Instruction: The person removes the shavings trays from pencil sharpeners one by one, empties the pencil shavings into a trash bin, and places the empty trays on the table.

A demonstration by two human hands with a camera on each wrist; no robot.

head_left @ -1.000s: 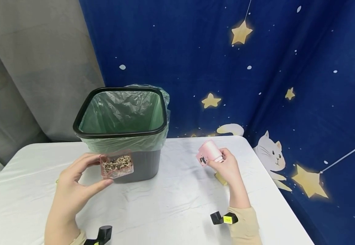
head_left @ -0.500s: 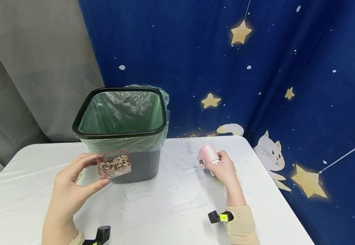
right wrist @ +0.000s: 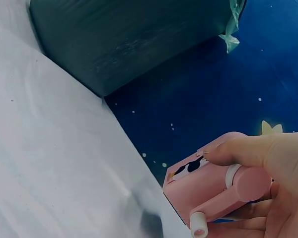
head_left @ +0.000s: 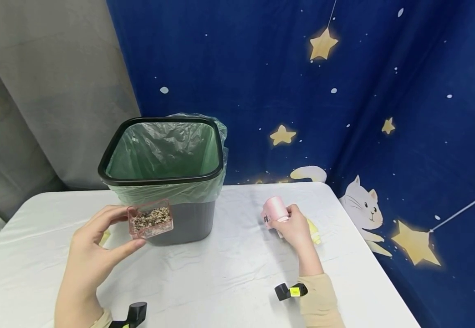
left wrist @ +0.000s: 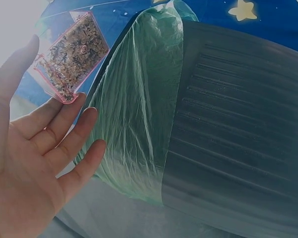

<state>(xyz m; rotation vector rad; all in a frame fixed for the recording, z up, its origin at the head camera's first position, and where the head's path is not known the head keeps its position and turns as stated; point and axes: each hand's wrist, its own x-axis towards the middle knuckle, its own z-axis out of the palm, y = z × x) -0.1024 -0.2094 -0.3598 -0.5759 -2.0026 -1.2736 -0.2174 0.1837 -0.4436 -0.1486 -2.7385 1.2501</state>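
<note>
My left hand (head_left: 91, 259) pinches a small clear pinkish box (head_left: 151, 219) between thumb and fingertips, in front of the bin. Pencil-shaving-like bits fill much of the box (left wrist: 74, 54), as the left wrist view shows. My right hand (head_left: 296, 230) grips a pink and white device (head_left: 275, 209) above the right part of the table. In the right wrist view the device (right wrist: 203, 188) has a crank arm with a white knob and a dark printed figure; the thumb (right wrist: 238, 151) lies on its side.
A grey bin (head_left: 196, 221) with a black rim and green liner (head_left: 208, 193) stands at the back left of the white-covered table (head_left: 221, 282). Something yellow (head_left: 314, 231) lies beside my right hand, another yellow piece (head_left: 104, 238) behind my left. Curtains hang behind.
My right hand has moved slightly left and nearer with the pink device, uncovering more of the yellow thing. My left hand has shifted slightly left with the box.
</note>
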